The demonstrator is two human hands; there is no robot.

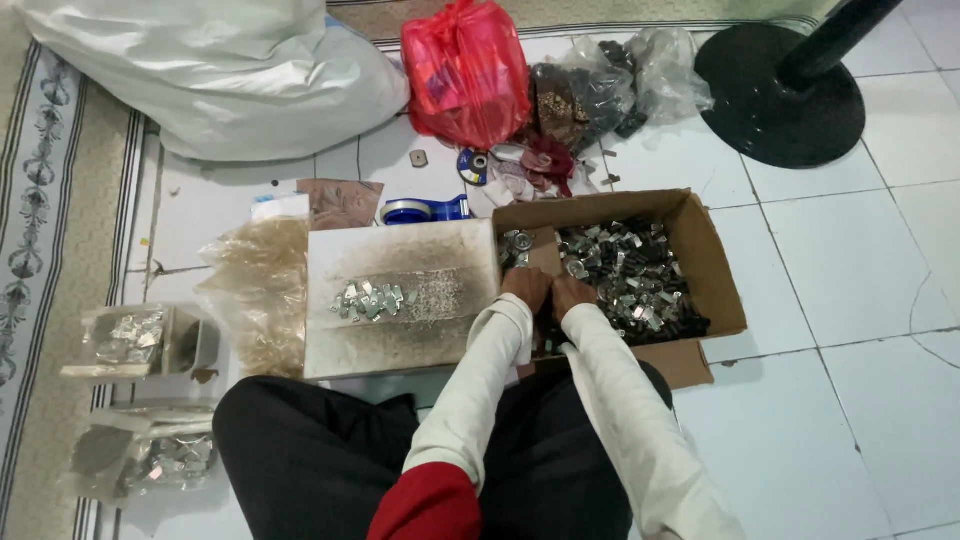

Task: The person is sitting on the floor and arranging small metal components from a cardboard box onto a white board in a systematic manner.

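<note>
fingers of both hands: buried among metal clips (625,275) (grip unreadable) | white sack (215,75): cropped at top

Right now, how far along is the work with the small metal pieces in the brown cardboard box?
Done: a small cluster of shiny metal pieces lies on the flat stained board. In hand: the left hand and the right hand are together inside the brown cardboard box. Left: a large heap of dark and silver metal pieces fills that box.

Shiny metal clips (625,275), matt cardboard box (715,270), glossy red plastic bag (465,70), smooth glazed floor tiles (860,400)
</note>
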